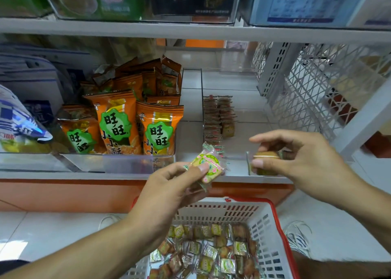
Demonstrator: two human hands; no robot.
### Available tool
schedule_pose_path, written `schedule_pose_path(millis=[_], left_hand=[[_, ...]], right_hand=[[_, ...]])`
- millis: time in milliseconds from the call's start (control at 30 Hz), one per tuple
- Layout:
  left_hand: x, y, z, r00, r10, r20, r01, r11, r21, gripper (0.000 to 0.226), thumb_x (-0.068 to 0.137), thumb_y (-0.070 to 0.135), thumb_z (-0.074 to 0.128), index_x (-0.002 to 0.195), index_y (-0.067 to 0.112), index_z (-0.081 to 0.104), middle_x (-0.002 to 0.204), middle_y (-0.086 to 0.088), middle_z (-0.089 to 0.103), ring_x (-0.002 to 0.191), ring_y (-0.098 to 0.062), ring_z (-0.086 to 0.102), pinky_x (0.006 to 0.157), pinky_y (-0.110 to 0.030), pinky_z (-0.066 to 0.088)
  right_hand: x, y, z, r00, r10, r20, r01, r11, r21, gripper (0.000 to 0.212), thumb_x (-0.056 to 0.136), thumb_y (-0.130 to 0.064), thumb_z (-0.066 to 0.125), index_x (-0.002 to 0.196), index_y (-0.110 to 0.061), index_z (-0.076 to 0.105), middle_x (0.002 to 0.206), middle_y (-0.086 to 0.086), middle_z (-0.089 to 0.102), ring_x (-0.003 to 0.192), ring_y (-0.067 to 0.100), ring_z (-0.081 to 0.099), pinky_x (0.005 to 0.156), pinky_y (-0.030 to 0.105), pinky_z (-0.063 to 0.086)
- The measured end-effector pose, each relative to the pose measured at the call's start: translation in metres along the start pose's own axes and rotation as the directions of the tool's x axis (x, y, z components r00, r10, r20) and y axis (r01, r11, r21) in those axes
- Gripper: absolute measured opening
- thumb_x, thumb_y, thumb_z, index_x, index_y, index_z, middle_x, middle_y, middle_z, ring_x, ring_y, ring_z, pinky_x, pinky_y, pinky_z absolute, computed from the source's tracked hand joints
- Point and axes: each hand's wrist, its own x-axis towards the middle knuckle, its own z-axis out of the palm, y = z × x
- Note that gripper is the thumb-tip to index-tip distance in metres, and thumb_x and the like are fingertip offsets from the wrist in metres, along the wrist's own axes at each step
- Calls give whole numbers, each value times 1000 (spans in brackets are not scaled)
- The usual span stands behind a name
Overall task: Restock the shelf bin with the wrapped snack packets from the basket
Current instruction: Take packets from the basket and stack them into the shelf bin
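Seen from above, over a shop shelf. Left hand (169,185) raised before the shelf edge, thumb and fingers (203,168) pinching a wrapped snack packet (208,167) with a pink and green label. Right hand (300,158) just beside it, fingers curled round a second packet (265,162) at the front lip of the clear shelf bin (247,101). Inside the bin, two short rows of stacked packets (219,118) on the left side. Below the hands, a white basket (266,232) with red rim, full of loose packets (211,253). Left of the bin, orange snack bags (135,120).
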Motion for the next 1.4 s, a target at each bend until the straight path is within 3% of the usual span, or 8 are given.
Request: schedule_pose_path(millis=[100, 200, 533, 700, 933, 1067, 1233, 1400], left_hand=[[-4, -2, 2, 995, 69, -72, -66, 996, 52, 49, 65, 48, 91, 97, 13, 79, 91, -6, 79, 83, -18, 75, 82, -30, 61], [-8, -6, 6, 993, 93, -78, -87, 994, 71, 53, 59, 49, 91, 100, 18, 78, 92, -9, 80, 86, -24, 78, 85, -33, 62], [-10, -6, 9, 996, 62, -62, -61, 998, 28, 46, 65, 44, 86, 91, 8, 77, 81, -5, 75, 75, -19, 71, 83, -38, 63], [-7, -1, 7, 1000, -8, 2, 8, 1000, 6, 34, 63, 41, 87, 78, 12, 77, 83, -9, 74, 83, -18, 73, 78, -31, 61], [-5, 11, 3, 991, 129, 45, -137, 917, 376, 42, 61, 45, 89, 89, 16, 78, 100, 2, 77, 87, -18, 76, 79, -37, 64], [-5, 12, 4, 978, 171, 118, -207, 853, 479, 40, 63, 51, 85, 89, 21, 80, 106, 6, 73, 92, -12, 72, 79, -37, 63], [-6, 8, 7, 987, 119, 110, -148, 939, 311, 48, 65, 60, 86, 93, 21, 80, 99, -4, 77, 84, -19, 76, 73, -29, 62], [-4, 8, 6, 980, 151, 127, -169, 974, 150, 49, 72, 58, 76, 99, 18, 82, 118, -5, 73, 106, -23, 74, 87, -35, 61]], right_hand=[[-3, 0, 11, 989, 67, 134, -119, 894, 432, 45, 61, -32, 84, 106, -29, 78, 85, -6, 68, 74, 7, 65, 61, 16, 52], [-11, -5, 36, 975, 112, 189, -204, 782, 589, 46, 61, -25, 85, 106, -24, 78, 81, -7, 61, 63, 5, 61, 54, 13, 49], [-10, -2, 50, 962, 216, 168, -270, 845, 462, 38, 61, -40, 86, 91, -22, 73, 81, 9, 65, 51, 23, 62, 45, 27, 53], [-7, -1, 32, 948, 161, 273, -264, 878, 399, 41, 64, -20, 87, 103, -21, 74, 87, 5, 67, 71, 24, 66, 70, 33, 60], [-8, -2, 26, 908, 61, 414, -101, 992, 77, 75, 78, -21, 85, 139, -50, 52, 113, -14, 58, 90, 28, 63, 88, 47, 58], [-12, -6, 26, 850, 75, 522, -122, 991, 55, 86, 82, -20, 83, 143, -61, 38, 111, 3, 64, 84, 16, 66, 88, 44, 59], [-12, -7, 24, 802, 111, 586, -289, 932, 219, 70, 84, -7, 78, 141, -37, 50, 115, 35, 62, 105, 44, 67, 100, 63, 48], [-5, -5, 21, 848, 98, 521, -445, 667, 598, 56, 76, 1, 73, 129, -15, 64, 132, 16, 65, 111, 35, 68, 91, 44, 59]])
